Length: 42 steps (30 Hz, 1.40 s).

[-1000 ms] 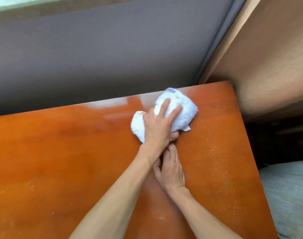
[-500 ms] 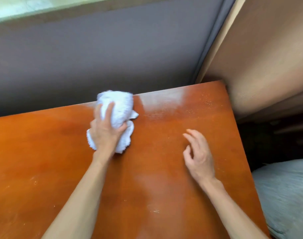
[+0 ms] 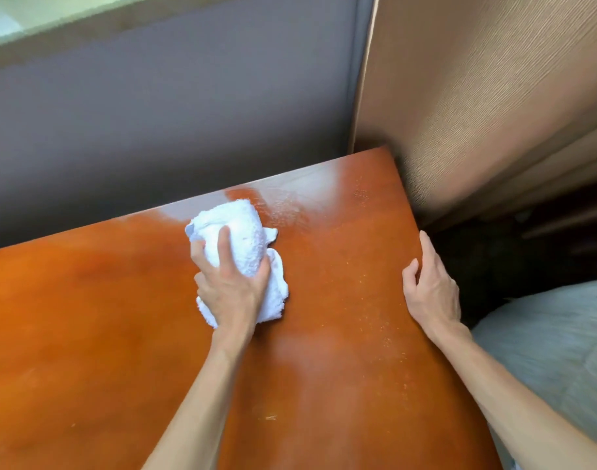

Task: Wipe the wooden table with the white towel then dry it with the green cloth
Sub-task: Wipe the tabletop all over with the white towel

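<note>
Towel (image 3: 237, 242) swept right w/ left hand (image 3: 231, 290), right hand (image 3: 431, 293) now at table (image 3: 86, 334) edge, fingertips seemingly hidden.

White towel bunched on the wooden table

The white towel (image 3: 244, 244) is a thick terry cloth crumpled into a loose wad, lying on the wooden table (image 3: 86, 317) near its far edge, right of centre, partly covered from the near side. The table has a glossy orange-brown top, with a pale sheen along the far edge beside the towel and fine light specks scattered toward its right side. No green cloth shows.
</note>
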{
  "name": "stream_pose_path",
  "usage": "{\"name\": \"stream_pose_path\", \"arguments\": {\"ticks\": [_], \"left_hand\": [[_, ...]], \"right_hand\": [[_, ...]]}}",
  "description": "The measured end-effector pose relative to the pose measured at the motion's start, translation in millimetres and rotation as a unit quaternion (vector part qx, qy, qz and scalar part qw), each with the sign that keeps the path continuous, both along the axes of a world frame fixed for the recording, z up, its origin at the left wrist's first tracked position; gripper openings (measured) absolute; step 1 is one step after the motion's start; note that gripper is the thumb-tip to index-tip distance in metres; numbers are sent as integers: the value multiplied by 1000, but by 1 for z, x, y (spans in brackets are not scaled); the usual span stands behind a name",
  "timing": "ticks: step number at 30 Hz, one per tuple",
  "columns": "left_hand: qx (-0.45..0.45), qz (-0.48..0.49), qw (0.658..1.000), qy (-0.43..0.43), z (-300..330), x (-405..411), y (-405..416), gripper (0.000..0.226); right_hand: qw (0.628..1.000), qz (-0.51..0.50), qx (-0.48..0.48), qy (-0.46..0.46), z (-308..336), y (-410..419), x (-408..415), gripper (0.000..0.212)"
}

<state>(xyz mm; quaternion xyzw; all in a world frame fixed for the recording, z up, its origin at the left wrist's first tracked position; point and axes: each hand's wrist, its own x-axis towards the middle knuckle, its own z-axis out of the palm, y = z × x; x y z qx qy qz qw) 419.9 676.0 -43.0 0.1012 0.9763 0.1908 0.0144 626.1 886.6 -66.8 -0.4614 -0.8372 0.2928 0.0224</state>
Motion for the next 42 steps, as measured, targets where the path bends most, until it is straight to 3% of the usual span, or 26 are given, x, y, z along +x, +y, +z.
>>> {"name": "stream_pose_path", "arguments": {"ticks": [8, 17, 19, 24, 28, 31, 34, 37, 40, 42], "left_hand": [[-17, -111, 993, -37, -2, 72, 113, 78], [-16, -253, 967, -21, 8, 17, 70, 73], [-31, -237, 971, -4, 8, -9, 46, 74], [-50, -71, 996, 0, 3, -69, -5, 83], [-70, 31, 997, 13, 0, -67, 21, 80], [-69, 45, 997, 12, -3, -51, 55, 80], [-65, -11, 998, 19, -2, -25, 99, 80], [-45, -151, 988, 11, 1, 12, 145, 79], [26, -338, 940, 28, -2, 43, 170, 80], [15, -409, 912, 21, -3, 62, 173, 85]], "right_hand": [[1000, -3, -2, 2, 0, 0, 0, 56], [1000, -10, -19, 2, 0, -2, -1, 58], [1000, -8, -21, 4, 0, -1, 0, 63], [1000, -12, -23, 5, 2, 0, 0, 61], [1000, -6, -23, 7, 2, 1, 1, 65], [1000, -1, -10, 10, 3, 0, 0, 63], [1000, 2, -4, 10, 1, 1, 0, 58], [1000, -2, 2, 14, 1, 0, -1, 56], [1000, -15, 5, 25, -1, 2, -4, 55], [999, -31, -11, 24, -4, 2, -4, 47]]}}
